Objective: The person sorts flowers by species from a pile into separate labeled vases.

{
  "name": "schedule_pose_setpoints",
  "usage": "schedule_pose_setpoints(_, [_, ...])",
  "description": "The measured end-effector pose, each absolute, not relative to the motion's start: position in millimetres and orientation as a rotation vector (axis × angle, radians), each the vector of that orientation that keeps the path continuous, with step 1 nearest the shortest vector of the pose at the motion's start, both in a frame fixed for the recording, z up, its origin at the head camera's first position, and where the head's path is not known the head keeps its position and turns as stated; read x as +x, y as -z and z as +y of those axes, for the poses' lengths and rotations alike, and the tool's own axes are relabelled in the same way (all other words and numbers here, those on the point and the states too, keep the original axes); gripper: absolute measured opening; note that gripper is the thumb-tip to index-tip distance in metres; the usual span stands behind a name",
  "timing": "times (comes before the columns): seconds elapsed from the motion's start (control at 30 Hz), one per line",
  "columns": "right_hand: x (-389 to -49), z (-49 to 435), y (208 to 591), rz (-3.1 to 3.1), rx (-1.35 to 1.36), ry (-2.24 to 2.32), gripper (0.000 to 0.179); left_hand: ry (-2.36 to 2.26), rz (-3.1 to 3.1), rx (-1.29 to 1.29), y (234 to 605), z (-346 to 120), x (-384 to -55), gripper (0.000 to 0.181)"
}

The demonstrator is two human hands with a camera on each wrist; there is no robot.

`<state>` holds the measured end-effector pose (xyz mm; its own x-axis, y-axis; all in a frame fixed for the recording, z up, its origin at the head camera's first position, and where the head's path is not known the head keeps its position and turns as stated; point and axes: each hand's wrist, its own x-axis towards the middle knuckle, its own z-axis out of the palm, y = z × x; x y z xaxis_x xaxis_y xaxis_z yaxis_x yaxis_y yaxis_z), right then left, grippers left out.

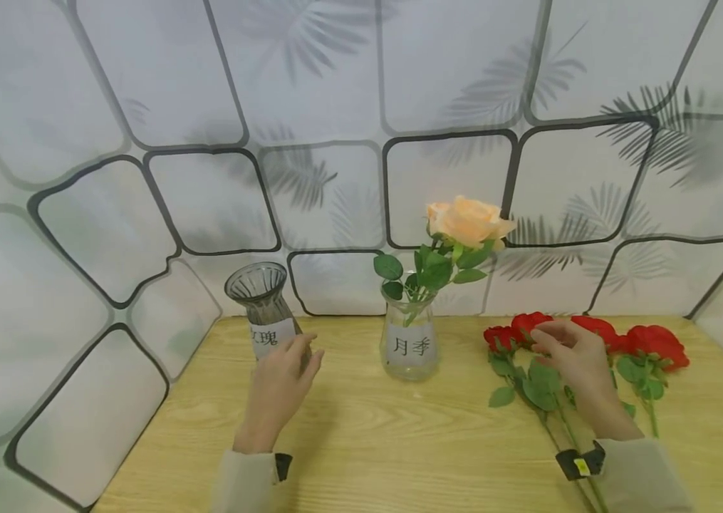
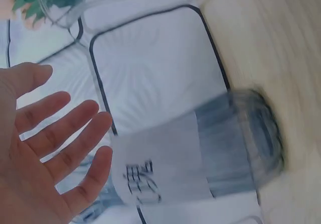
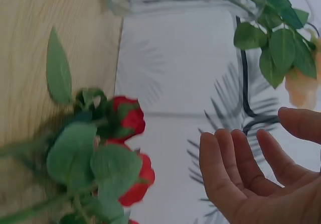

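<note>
Head view gives me the whole layout: my left hand (image 1: 279, 385) is up against the grey ribbed glass vase (image 1: 263, 306) at the left of the wooden table (image 1: 367, 442), fingers relaxed and straight, fingertips at the vase's lower body beside its white paper label (image 1: 271, 336). From here I can't tell whether the fingers actually touch the glass; the left wrist view shows the palm (image 2: 40, 153) spread wide with the fingers apart and the labelled vase (image 2: 200, 158) just beside them, a sliver of gap visible, so I read that hand as unclenched and holding nothing. My right hand (image 1: 575, 367) hovers over the bunch of red roses (image 1: 592, 338) lying on the table to the right, their blooms toward the wall and their green stems (image 1: 560, 420) running back toward me under the wrist. The right wrist view shows the fingers (image 3: 235, 174) loosely curved and spread, with the red blooms (image 3: 130, 128) and leaves near but apart from the palm, so that hand grips nothing either. Between the two hands, near the wall, stands a clear glass vase (image 1: 409, 349) with its own white label, holding a single peach rose (image 1: 469, 221) upright with green leaves. A tiled wall covering (image 1: 335, 107) with dark outlines and leaf shadows backs the table.
</note>
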<state>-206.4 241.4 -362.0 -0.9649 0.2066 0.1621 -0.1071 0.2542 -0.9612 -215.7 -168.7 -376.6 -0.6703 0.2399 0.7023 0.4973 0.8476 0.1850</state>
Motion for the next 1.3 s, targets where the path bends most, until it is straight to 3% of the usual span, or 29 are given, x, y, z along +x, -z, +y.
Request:
schedule_pose_setpoints(0.17, [-197,270,367,-2.2,-0.077,-1.846,0.004,0.46,-2.346,-0.42,381,-195,-208,0.037])
schedule_pose_setpoints(0.4, [-185,306,371,-2.171,-0.049,-1.907,0.025,0.483,-2.359,-0.281,386,-214,-207,0.044])
schedule_pose_setpoints(0.57, [-176,324,372,-2.288,-0.103,-1.8,0.018,0.552,-2.406,-0.193,389,-222,-212,0.051])
schedule_pose_setpoints(0.73, [-171,335,375,-2.4,-0.2,-1.635,0.008,0.72,-2.503,-0.076,390,-233,-222,0.071])
schedule_pose_setpoints(0.8, [-171,337,377,-2.421,-0.22,-1.617,0.013,0.785,-2.544,-0.036,391,-238,-226,0.08])
schedule_pose_setpoints(1.03, [-171,349,382,-2.597,-0.297,-1.581,0.056,0.932,-2.634,0.022,395,-246,-240,0.097])
schedule_pose_setpoints(1.3, [-174,367,395,-2.638,-0.408,-1.837,0.063,1.113,-2.651,0.15,399,-247,-245,0.106])
